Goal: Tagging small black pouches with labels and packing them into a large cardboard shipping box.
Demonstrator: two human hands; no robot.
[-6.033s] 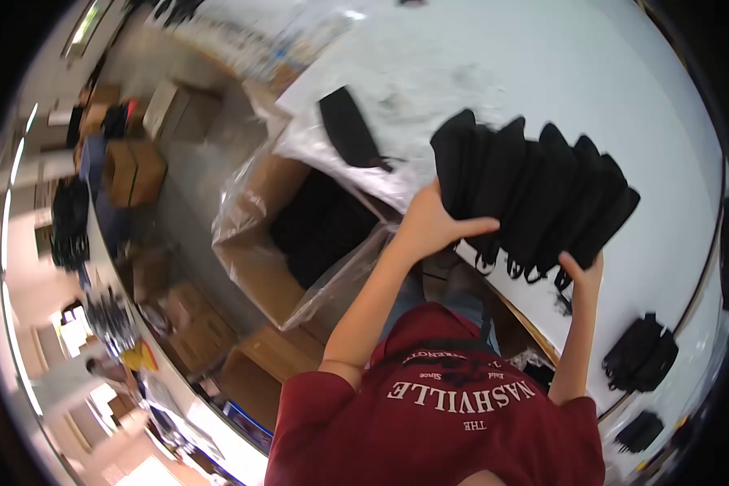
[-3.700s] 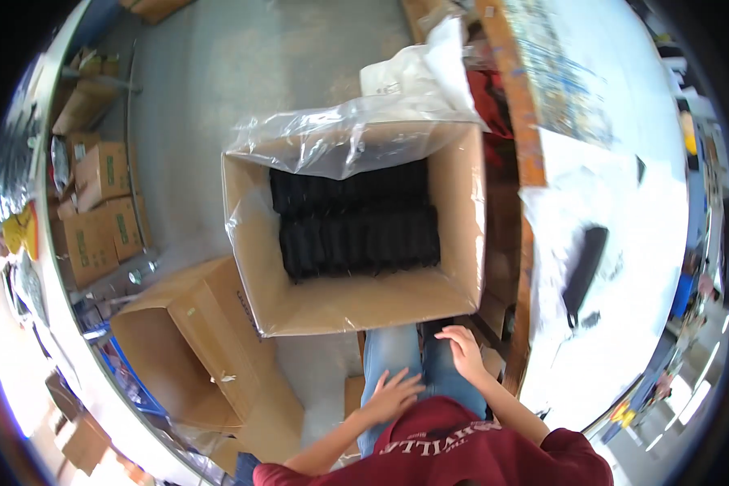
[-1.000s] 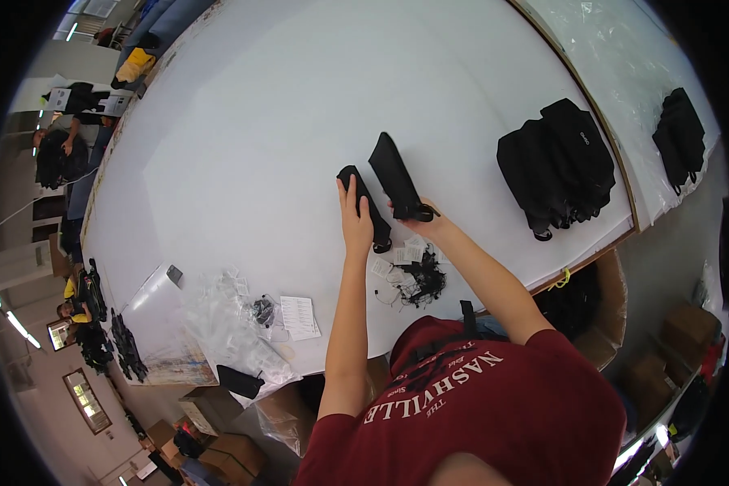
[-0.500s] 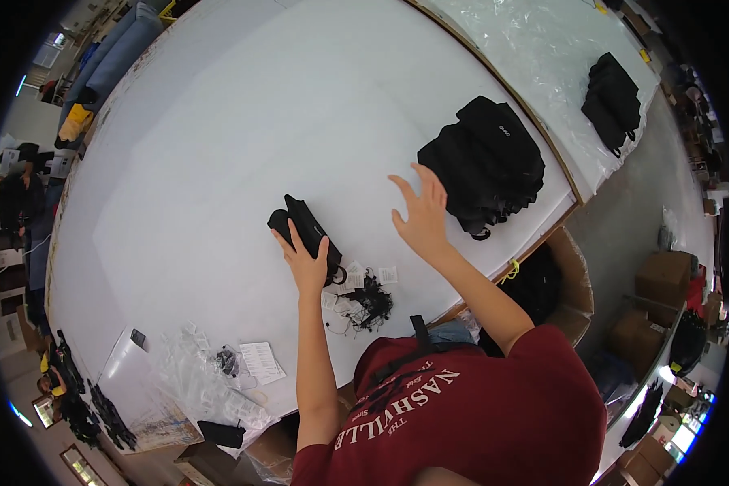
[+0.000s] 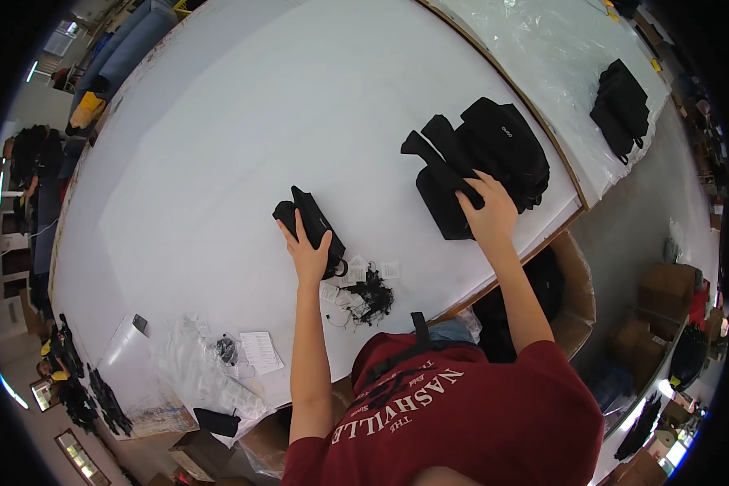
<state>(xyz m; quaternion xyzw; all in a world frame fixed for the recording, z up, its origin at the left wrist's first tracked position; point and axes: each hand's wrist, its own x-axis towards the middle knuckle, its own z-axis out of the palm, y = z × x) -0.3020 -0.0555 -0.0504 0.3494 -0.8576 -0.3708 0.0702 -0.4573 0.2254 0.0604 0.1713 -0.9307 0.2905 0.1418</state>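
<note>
My left hand [image 5: 306,256] grips a folded black fabric pouch [image 5: 325,230] on the white table, thumb on one side and fingers stretched along the other. A small loop shows at the pouch's near end. To the right, my right hand [image 5: 492,212] is closed on the near end of another black pouch [image 5: 436,164], whose far end is lifted and creased. This one lies at the left side of a pile of black pouches [image 5: 510,142]. My right fingertips are partly hidden in the dark fabric.
Near my left forearm lie a tangle of black strings [image 5: 374,298] and small white tags [image 5: 330,292]. Clear plastic bags [image 5: 194,364] and a printed sheet [image 5: 261,353] sit at the near left. More black pouches [image 5: 620,105] rest on the plastic-covered table at right. An open carton [image 5: 579,283] stands below the edge.
My right hand has moved from open air beside the pile onto a pouch and closed on it, bending its far end up to the left. My left hand stays on its pouch.
</note>
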